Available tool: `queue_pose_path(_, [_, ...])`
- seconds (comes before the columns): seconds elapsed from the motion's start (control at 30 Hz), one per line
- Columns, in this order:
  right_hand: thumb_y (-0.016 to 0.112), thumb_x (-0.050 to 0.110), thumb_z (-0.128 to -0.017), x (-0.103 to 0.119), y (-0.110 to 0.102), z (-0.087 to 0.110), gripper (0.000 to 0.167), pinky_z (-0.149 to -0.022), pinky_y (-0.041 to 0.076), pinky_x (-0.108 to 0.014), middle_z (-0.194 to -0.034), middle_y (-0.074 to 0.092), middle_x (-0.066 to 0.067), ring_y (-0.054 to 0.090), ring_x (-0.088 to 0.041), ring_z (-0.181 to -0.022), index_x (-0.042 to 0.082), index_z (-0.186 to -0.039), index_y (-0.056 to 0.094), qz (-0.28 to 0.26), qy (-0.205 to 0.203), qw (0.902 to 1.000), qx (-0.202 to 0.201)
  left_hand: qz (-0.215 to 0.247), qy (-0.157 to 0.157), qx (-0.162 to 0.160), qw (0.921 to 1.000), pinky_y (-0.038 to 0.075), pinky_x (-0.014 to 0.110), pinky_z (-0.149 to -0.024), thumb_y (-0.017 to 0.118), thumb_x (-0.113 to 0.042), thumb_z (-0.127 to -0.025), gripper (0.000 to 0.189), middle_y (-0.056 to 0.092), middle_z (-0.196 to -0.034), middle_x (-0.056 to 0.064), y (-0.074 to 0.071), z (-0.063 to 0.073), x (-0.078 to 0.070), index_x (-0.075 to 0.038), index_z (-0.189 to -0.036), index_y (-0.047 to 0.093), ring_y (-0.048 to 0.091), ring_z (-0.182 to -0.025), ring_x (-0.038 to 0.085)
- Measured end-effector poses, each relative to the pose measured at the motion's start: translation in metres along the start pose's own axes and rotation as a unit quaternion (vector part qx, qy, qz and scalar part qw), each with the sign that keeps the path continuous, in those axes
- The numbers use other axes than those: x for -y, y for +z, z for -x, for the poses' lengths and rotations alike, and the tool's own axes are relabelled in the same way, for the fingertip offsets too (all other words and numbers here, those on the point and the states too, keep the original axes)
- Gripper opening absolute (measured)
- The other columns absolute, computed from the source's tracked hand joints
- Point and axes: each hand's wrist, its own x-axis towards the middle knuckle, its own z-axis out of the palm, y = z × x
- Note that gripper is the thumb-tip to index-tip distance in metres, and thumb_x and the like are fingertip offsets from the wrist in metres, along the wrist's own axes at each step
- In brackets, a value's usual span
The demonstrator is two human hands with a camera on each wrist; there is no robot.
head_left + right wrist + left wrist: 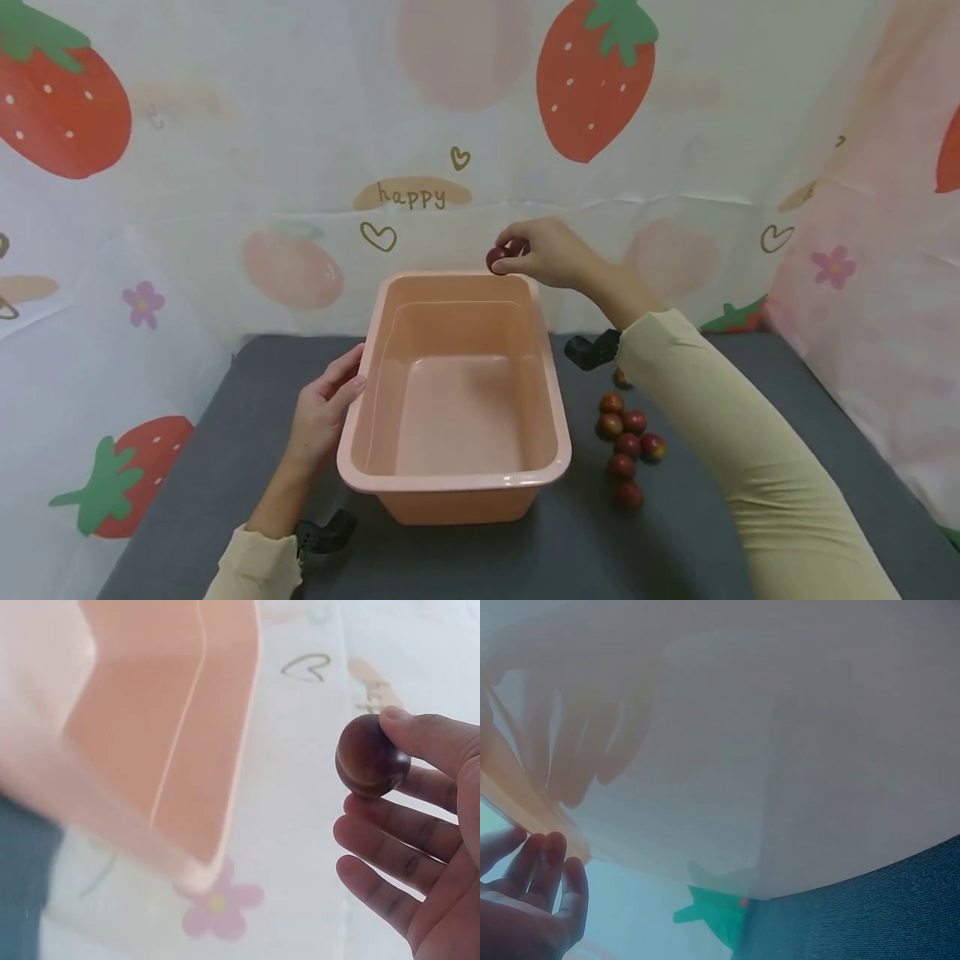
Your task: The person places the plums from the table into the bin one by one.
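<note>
A pink plastic basin [453, 481] stands on the dark table, its inside bare in the head view. My left hand [321, 417] holds the basin's left rim, thumb on top and fingers along the outer side. Above the far rim, my right hand [551, 252] pinches a dark red plum [498, 258] between thumb and fingers. In the right wrist view the plum [371, 756] sits at the fingertips, apart from the basin wall [210, 750]. Several more plums [627, 446] lie on the table to the right of the basin; the right sleeve partly covers one at the back.
A dark grey cloth [277, 383] covers the table. Behind and beside it hangs a pale curtain [315, 167] printed with strawberries, hearts and flowers. A black wrist device [592, 350] sticks out from the right cuff, and another [327, 532] from the left.
</note>
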Motion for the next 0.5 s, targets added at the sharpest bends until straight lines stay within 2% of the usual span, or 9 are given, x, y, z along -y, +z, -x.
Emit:
queue_pose_path(0.3, [0.069,0.032,-0.090,0.021,0.035,-0.028,0.034,-0.086,0.051,-0.036,-0.107,0.069,-0.006,0.063,-0.020,-0.096,0.011,-0.117,0.066,-0.049,0.016,0.9978,0.043,0.005,0.009,0.003,0.9999,0.052,0.015,-0.086,0.056,-0.013,-0.099,0.050,0.044,-0.146,0.023,0.000,0.000,0.002,0.000,-0.145,0.043,0.059,-0.111,-0.008])
queue_pose_path(0.5, [0.068,0.029,-0.091,0.032,0.058,-0.042,0.029,-0.079,0.051,-0.032,-0.101,0.069,-0.008,0.061,-0.021,-0.089,0.009,-0.112,0.068,-0.050,0.012,0.9970,0.057,0.004,0.010,-0.001,0.9999,0.052,0.016,-0.086,0.056,-0.014,-0.099,0.049,0.045,-0.146,0.023,-0.002,0.000,0.000,-0.001,-0.145,0.044,0.059,-0.110,-0.007])
